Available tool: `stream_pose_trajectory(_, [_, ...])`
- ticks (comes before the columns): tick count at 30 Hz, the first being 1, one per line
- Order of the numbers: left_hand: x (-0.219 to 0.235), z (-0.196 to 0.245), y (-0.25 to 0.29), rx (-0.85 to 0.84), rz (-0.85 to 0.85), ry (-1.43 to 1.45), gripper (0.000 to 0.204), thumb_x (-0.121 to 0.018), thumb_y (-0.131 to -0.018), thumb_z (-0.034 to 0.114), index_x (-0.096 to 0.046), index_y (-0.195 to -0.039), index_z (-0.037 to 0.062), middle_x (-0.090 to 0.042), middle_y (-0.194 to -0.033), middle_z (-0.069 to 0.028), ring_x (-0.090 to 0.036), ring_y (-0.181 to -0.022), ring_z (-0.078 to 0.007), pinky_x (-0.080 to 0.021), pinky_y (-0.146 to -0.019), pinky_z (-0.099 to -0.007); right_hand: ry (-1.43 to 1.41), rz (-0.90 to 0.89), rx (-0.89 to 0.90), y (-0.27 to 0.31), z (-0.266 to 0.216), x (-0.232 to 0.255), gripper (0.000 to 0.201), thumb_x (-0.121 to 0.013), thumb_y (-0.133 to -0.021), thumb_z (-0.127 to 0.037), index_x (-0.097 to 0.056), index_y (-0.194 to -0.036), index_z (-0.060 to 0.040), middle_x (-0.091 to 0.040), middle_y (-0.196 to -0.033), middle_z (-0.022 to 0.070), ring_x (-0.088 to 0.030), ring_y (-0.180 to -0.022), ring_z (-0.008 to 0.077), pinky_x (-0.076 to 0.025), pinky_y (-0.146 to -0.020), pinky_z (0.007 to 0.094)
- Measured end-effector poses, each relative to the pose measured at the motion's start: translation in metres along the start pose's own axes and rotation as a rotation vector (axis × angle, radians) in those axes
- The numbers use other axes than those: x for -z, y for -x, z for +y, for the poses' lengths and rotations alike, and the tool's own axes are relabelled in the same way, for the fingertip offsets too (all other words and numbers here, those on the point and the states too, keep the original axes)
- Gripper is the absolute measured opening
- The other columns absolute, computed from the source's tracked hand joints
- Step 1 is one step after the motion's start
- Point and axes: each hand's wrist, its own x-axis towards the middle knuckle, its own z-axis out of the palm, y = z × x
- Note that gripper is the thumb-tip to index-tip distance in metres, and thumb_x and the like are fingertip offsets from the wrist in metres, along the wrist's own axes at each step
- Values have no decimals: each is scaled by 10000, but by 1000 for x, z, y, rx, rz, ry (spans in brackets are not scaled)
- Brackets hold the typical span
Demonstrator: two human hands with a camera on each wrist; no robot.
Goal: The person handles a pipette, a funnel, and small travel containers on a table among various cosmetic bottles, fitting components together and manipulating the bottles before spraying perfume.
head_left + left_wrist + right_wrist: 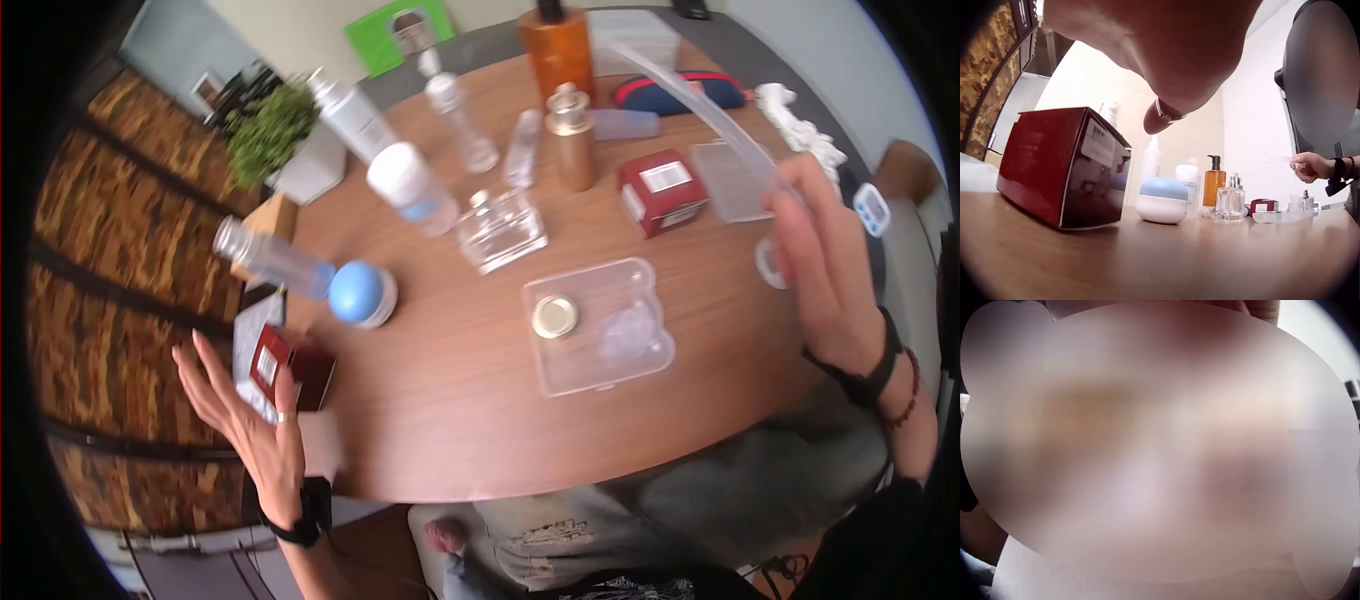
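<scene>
At the table's left edge, my left hand (262,430) is held with straight fingers and a ring on its thumb. Close by it stands a dark red box (1047,165) with a white label, which the thumb overlaps in the head view. On the right side, my raised right hand (825,265) pinches a long, clear plastic piece (700,105), blurred and seen nearly edge-on. In front of me lies an open clear plastic case (590,375) with a gold round lid (555,316) and a small clear piece (630,332) in it. The right wrist view is almost wholly blurred.
A blue-topped round jar (358,294), a glass perfume bottle (500,235), a gold pump bottle (573,145) and several other bottles stand across the table. Another red box (660,195) sits right of them. A potted plant (275,120) is at the far left.
</scene>
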Motion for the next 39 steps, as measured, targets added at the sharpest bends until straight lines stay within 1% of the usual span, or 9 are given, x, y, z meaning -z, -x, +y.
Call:
stream_pose_trajectory(3, [-3,8,7,-43,-152,-8,810,-678,-916,347,-301,-1592,109,-207,-1648,-225,-189,-1510,-421,-156,-1228,-536,66,4,-21,-7,-7,5,86,-487,-1017,-122,-497,-1024,-37,-530,-626,182,-525,-553,372,-411,-560,414])
stream_pose_trajectory(5, [0,10,9,11,-416,136,765,-687,-907,291,-349,-1568,104,-314,-1603,-226,-281,-1472,-427,-228,-1212,-525,225,-82,19,-5,8,-1,92,-491,-1015,-128,-489,-1013,-36,-550,-642,189,-551,-582,377,-407,-571,436])
stream_pose_trajectory(9, [3,14,6,39,-400,110,745,-707,-877,223,-392,-1539,91,-419,-1527,-218,-374,-1410,-423,-349,-1149,-496,297,-309,-115,-3,4,11,104,-536,-978,-101,-479,-996,-17,-597,-738,278,-578,-733,496,-406,-635,550])
stream_pose_trajectory(13, [24,30,15,49,-382,138,716,-722,-850,185,-439,-1497,63,-426,-1511,-230,-398,-1389,-417,-373,-1131,-481,171,-161,-77,0,-8,23,114,-557,-964,-123,-496,-961,-27,-601,-653,234,-595,-629,462,-449,-592,541])
stream_pose_trajectory(19, [46,88,45,91,-302,-132,897,-768,-769,187,-338,-1541,37,-384,-1548,-214,-305,-1463,-434,-106,-1231,-588,234,-203,77,16,6,39,116,-601,-956,-135,-563,-1015,-42,-607,-634,181,-606,-571,401,-443,-541,483])
stream_pose_trajectory(25, [74,157,22,-258,-372,536,746,-776,-757,138,-501,-1432,-20,-458,-1474,-271,-524,-1281,-454,-445,-1062,-482,-105,-36,149,37,-1,36,261,-665,-867,22,-672,-1125,-14,-672,-691,87,-663,-570,208,-489,-539,306])
stream_pose_trajectory(34, [20,199,-5,-479,-475,453,931,-846,-733,433,-455,-1494,65,-424,-1543,-189,-444,-1375,-419,-360,-1132,-526,-57,-188,519,47,18,34,267,-625,-908,-54,-610,-1150,56,-684,-743,147,-709,-657,208,-565,-622,285])
stream_pose_trajectory(37, [17,197,-12,-507,-458,491,854,-837,-730,454,-531,-1427,68,-515,-1468,-166,-478,-1339,-399,-352,-1122,-565,-256,49,307,56,9,31,269,-625,-911,-50,-575,-1171,-2,-713,-865,148,-714,-622,236,-584,-556,307])
stream_pose_trajectory(39, [12,195,-15,-548,-467,627,708,-824,-760,429,-611,-1334,73,-568,-1401,-158,-498,-1318,-383,-359,-1119,-554,-221,22,150,56,-7,26,398,-526,-996,-331,-494,-1174,23,-675,-792,179,-680,-615,242,-559,-607,325])
